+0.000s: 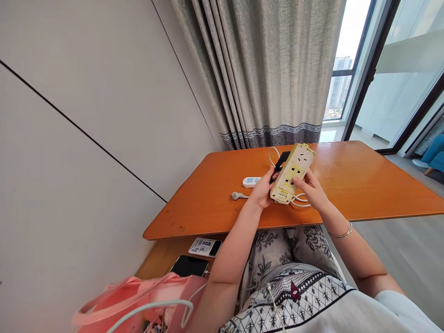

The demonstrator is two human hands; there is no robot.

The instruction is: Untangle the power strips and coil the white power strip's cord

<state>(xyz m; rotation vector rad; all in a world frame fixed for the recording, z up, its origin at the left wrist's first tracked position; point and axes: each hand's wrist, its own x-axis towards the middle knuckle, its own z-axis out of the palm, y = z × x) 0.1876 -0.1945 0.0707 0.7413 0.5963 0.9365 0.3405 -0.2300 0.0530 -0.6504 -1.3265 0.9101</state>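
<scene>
A yellowed power strip (pixel 293 173) is held tilted above the orange table (pixel 364 185), sockets facing me. My right hand (pixel 312 190) grips its lower right side from beneath. My left hand (pixel 264 188) is closed on a black plug (pixel 280 162) pressed against the strip's left edge. The strip's white cable (pixel 301 200) loops under my hands, and its plug (pixel 236 196) lies on the table to the left.
A small white remote (pixel 251 181) lies on the table behind my left hand. On a lower bench sit a white device (pixel 205 247) and a dark phone (pixel 189 266). A pink bag (pixel 145 296) is at lower left. Grey curtain (pixel 263 69) and window stand behind.
</scene>
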